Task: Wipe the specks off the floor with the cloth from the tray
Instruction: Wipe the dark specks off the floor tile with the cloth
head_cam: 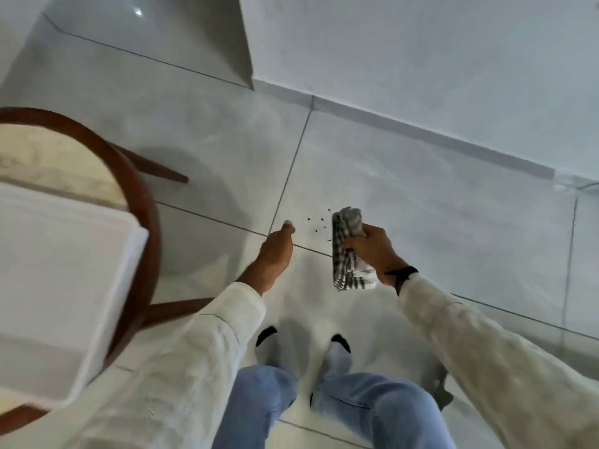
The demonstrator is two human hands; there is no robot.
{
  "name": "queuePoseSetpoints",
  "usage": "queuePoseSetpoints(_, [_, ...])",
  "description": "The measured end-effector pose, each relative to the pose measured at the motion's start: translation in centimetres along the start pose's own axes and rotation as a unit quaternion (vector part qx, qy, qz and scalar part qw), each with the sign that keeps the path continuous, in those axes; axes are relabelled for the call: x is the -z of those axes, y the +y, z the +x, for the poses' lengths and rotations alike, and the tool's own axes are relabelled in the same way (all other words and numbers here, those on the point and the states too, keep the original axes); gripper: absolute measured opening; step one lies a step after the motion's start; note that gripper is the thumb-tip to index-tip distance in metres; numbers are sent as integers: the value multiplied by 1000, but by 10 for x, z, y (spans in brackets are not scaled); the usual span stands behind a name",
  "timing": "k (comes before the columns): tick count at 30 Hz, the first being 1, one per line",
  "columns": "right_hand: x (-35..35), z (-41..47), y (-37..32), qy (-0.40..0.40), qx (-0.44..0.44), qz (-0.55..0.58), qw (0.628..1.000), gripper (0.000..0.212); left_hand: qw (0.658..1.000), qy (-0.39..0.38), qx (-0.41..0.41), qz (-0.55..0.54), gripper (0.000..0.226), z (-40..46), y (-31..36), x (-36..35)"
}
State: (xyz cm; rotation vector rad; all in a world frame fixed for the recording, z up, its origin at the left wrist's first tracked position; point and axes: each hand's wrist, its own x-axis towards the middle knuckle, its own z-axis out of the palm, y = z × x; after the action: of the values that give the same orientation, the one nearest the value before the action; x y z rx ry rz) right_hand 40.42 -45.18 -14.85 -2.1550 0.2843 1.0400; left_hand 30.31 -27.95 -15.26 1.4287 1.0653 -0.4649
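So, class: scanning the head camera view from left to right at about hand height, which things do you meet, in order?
White tray → round wooden table → left hand, empty → dark specks on the floor → striped cloth → right hand gripping it.

Glossy tile floor [405, 196] (woven cloth [348, 251])

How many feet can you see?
2. The left foot is on the floor below the left hand. The right foot is beside it, below the right hand holding the cloth. The jeans hide part of both.
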Motion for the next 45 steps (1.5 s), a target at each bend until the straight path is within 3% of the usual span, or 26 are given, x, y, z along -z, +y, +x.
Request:
queuePoseSetpoints(3, [-13,84,79,78,-9,5,997,11,979,39,-85,179,32,95,-64,-32])
queuePoseSetpoints(6, [-33,166,138,131,-11,-19,991,17,920,51,-116,372,54,187,-122,-51])
queuePoseSetpoints(9, [-63,251,182,154,29,-78,985,10,869,90,-171,455,60,272,-169,-69])
queuePoseSetpoints(12, [-102,309,208,150,86,-163,971,27,817,126,-220,518,63,337,-201,-79])
queuePoseSetpoints(14, [-118,330,219,204,130,-162,957,36,794,137,-232,545,65,371,-218,-82])
queuePoseSetpoints(17, [-127,352,229,321,199,-146,914,38,790,173,-248,533,66,408,-231,-80])
queuePoseSetpoints(22, [-180,377,262,157,269,-363,878,65,775,189,-310,517,69,448,-241,-72])
queuePoseSetpoints(26, [-165,384,307,168,320,-390,847,63,751,211,-341,524,68,460,-253,-71])
queuePoseSetpoints(31, [-172,416,265,250,242,-343,872,61,743,227,-350,524,69,467,-255,-73])
queuePoseSetpoints(34, [-198,400,274,180,351,-415,820,61,741,229,-354,522,69,467,-256,-73])
queuePoseSetpoints(37, [-150,391,303,92,408,-478,772,60,743,231,-359,515,69,467,-255,-73])
queuePoseSetpoints(38, [-135,398,302,96,388,-482,780,60,743,234,-358,515,69,467,-256,-73])
queuePoseSetpoints(40, [-128,416,276,146,314,-439,829,59,738,240,-360,517,69,469,-257,-73])
queuePoseSetpoints(42, [-163,423,241,198,270,-389,858,59,736,242,-360,520,69,472,-258,-73])
queuePoseSetpoints(43, [-184,419,233,195,284,-391,853,60,735,244,-360,520,69,472,-257,-73])
queuePoseSetpoints(45, [-207,402,245,141,377,-434,806,61,734,244,-360,522,69,469,-257,-73])
